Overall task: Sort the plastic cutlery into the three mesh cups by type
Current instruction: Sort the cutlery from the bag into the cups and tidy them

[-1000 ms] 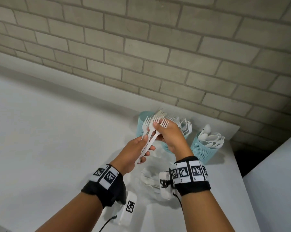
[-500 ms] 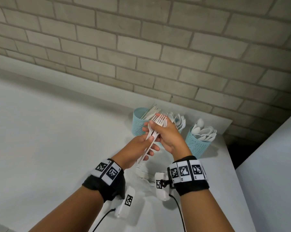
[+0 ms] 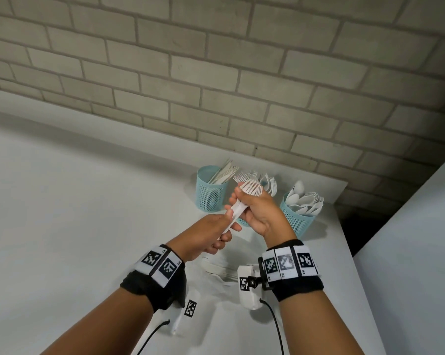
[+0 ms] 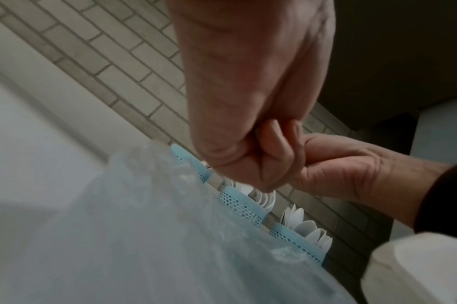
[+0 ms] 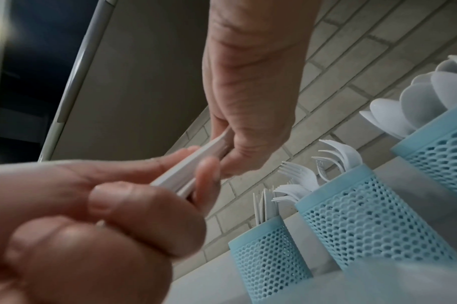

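Note:
Both hands hold one bundle of white plastic forks (image 3: 251, 187) above the table, tines up and away from me. My right hand (image 3: 242, 201) grips the bundle just below the tines. My left hand (image 3: 226, 226) pinches the handle ends (image 5: 188, 170). Behind the hands stand three light-blue mesh cups in a row: the left cup (image 3: 211, 198) holds knives, the middle cup (image 5: 365, 218), mostly hidden in the head view, holds forks, and the right cup (image 3: 297, 221) holds spoons.
Loose white cutlery (image 3: 217, 267) lies on the white table (image 3: 75, 213) under my wrists. A brick wall (image 3: 216, 73) runs close behind the cups. The table's right edge (image 3: 344, 239) drops off beside the spoon cup. Blurred translucent plastic (image 4: 144, 226) fills the left wrist view's foreground.
The forks, fanned apart a second ago, are now stacked into a tight bundle. My left hand has slid down to the handle ends.

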